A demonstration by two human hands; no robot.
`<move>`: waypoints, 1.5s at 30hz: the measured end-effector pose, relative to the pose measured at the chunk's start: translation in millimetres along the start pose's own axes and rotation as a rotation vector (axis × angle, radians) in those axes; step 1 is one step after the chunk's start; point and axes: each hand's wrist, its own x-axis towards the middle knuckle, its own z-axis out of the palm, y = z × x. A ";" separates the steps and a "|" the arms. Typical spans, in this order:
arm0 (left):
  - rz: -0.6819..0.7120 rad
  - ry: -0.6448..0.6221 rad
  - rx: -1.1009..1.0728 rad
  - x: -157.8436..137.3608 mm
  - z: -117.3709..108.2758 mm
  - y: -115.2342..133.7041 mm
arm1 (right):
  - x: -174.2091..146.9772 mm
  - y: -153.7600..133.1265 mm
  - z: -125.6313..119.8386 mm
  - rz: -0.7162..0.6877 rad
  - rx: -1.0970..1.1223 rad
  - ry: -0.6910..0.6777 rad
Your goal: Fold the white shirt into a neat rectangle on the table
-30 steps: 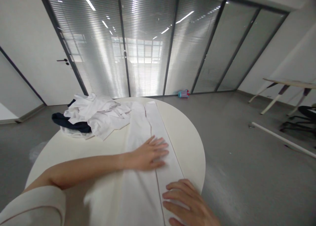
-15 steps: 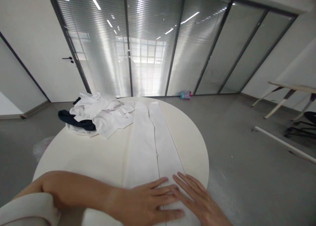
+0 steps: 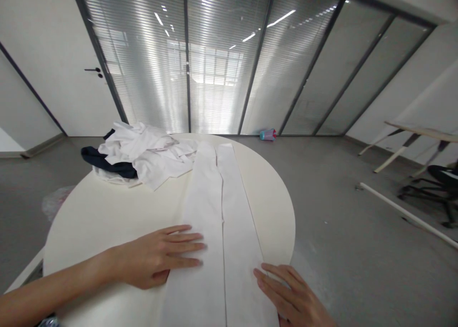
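Note:
A long white garment [image 3: 204,203] lies flat on the round table, folded into two narrow panels that meet along a dark line down the middle. My left hand [image 3: 153,255] rests palm down at its left edge, fingers spread out over the cloth and the thumb tucked lower. At the right edge of the right panel is my right hand [image 3: 291,291], its fingertips touching the cloth and its fingers apart. Part of this hand's thumb is hidden. Neither hand grips the cloth.
A crumpled pile of white clothes [image 3: 153,158] with a dark navy piece [image 3: 107,162] sits at the table's far left. The white tabletop [image 3: 275,198] has a curved edge. Beyond stand a glass partition, a tipped-over basket [image 3: 267,135] on the floor, and a desk [image 3: 422,131] at right.
My hands have parted from the middle of the garment. The left has slid left to its left edge, and the right has moved slightly right and down. The view has shifted a little.

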 end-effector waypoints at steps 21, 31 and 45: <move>-0.164 0.127 0.065 -5.5 32.2 -13.7 | 51.9 64.4 6.4 0.039 0.305 -0.147; -0.808 0.533 -0.810 19.9 24.5 -35.7 | 89.3 71.1 30.2 0.812 0.682 0.020; -0.883 0.840 -1.109 30.1 24.2 -30.1 | 112.0 62.5 43.9 1.101 0.708 0.112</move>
